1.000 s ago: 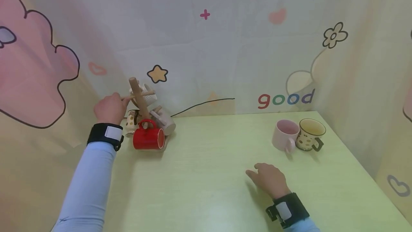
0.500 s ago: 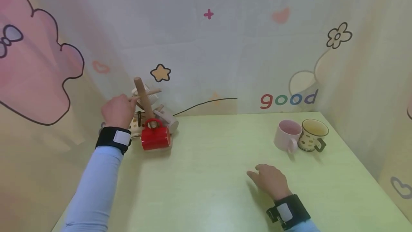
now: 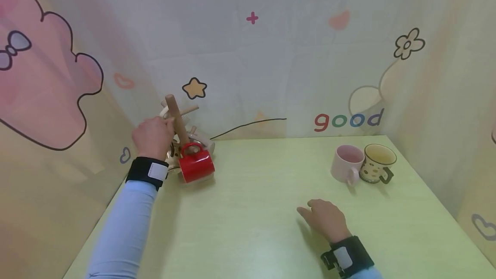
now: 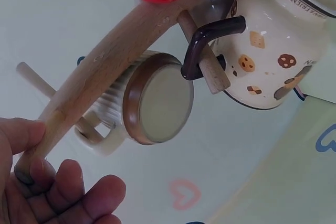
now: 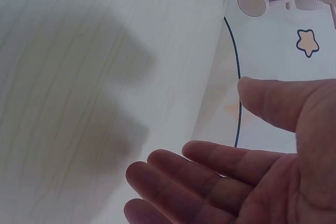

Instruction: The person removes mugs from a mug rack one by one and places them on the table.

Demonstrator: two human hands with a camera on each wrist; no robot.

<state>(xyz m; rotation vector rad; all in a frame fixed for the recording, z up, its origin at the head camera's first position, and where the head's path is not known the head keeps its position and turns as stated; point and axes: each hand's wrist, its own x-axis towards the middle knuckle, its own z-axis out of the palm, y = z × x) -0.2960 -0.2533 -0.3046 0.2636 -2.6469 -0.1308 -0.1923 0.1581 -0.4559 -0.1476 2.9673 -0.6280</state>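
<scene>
My left hand (image 3: 152, 137) grips a wooden mug tree (image 3: 180, 129) near its top, thumb and fingers around the wood. A red mug (image 3: 196, 168) hangs by its handle on the near side. Behind it, a pale greyish mug (image 3: 208, 144) is partly hidden. In the left wrist view, a cream mug with cookie prints (image 4: 273, 45) hangs by its dark handle from a peg. A ribbed white mug with a brown band (image 4: 163, 103) hangs on another peg. My right hand (image 3: 324, 219) hovers low over the table with relaxed fingers, holding nothing.
At the right rear of the table (image 3: 248, 210) stand a pink mug (image 3: 345, 167) and a cream spotted mug (image 3: 373, 171), side by side. A printed curtain (image 3: 240, 63) rises behind the table's back edge and along both sides.
My left hand has swung rightward, turning the mug tree; the red mug has shifted right and tilts more. The view has shifted slightly. My right hand stays put.
</scene>
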